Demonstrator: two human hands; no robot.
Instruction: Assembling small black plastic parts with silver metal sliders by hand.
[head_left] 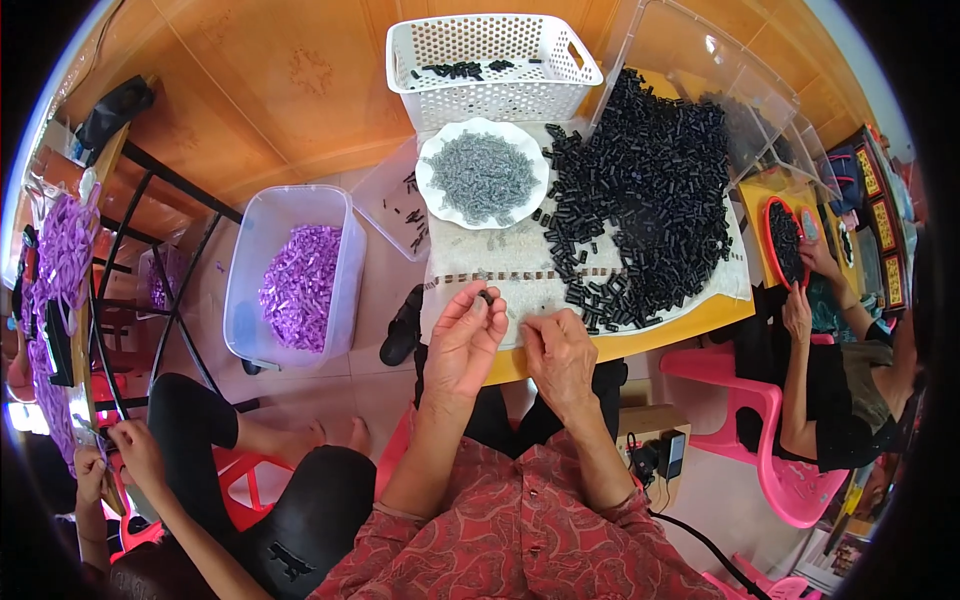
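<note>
My left hand (463,340) is raised over the near edge of the table (640,338), its fingertips pinched on a small black plastic piece (486,296). My right hand (556,350) rests beside it with the fingers curled down onto the white cloth; whether it holds anything I cannot tell. A large heap of small black tubular pieces (645,190) covers the cloth just beyond my hands. A white scalloped plate (432,190) holds several small grey parts (482,175).
A white perforated basket (570,75) with a few black pieces stands at the back. A clear bin (245,270) of purple pieces sits on the floor at left. One person works at lower left, another sits on a pink chair (775,460) at right.
</note>
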